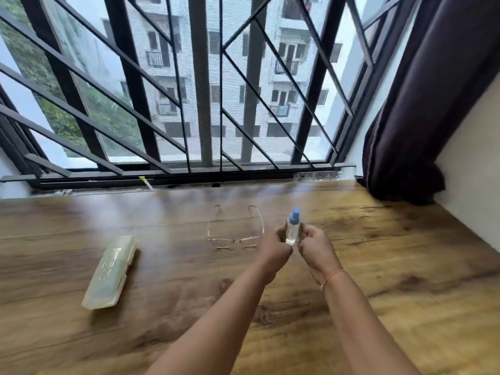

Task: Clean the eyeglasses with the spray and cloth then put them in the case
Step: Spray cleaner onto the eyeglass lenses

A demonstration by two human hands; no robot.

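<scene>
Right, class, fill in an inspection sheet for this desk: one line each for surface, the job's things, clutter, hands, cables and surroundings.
Surface: wooden table, grain showing.
Job's things: eyeglasses lie on the table with arms unfolded; case lies closed to their left; spray bottle is upright with a blue top; cloth not seen.
Clutter: small yellow item on the sill.
Hands: left hand and right hand both hold the spray bottle.
Cables: nothing seen.
Surroundings: barred window ahead; dark curtain at right.
</scene>
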